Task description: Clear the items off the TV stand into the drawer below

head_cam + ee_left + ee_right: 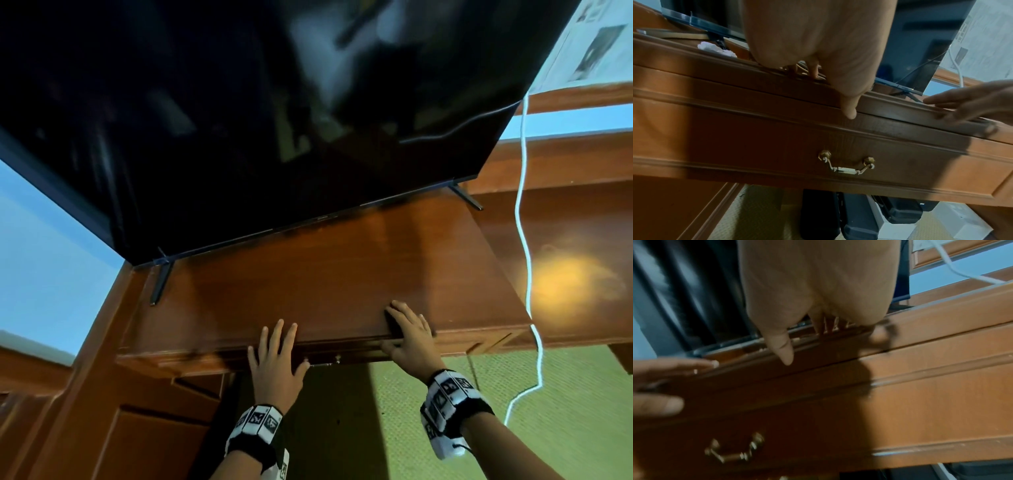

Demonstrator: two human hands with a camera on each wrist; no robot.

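L hand (275,356) flat, R hand (409,339) flat, TV stand (325,267) front edge

No words or numbers can be read. Only black-and-white square patterns are seen on the wrist bands (259,423), and they are blurry.

Pale blue wall (44,246), green carpet (411,411), white cable (524,240) hanging.

Reddish-brown TV stand (325,260), brass handle (846,164)
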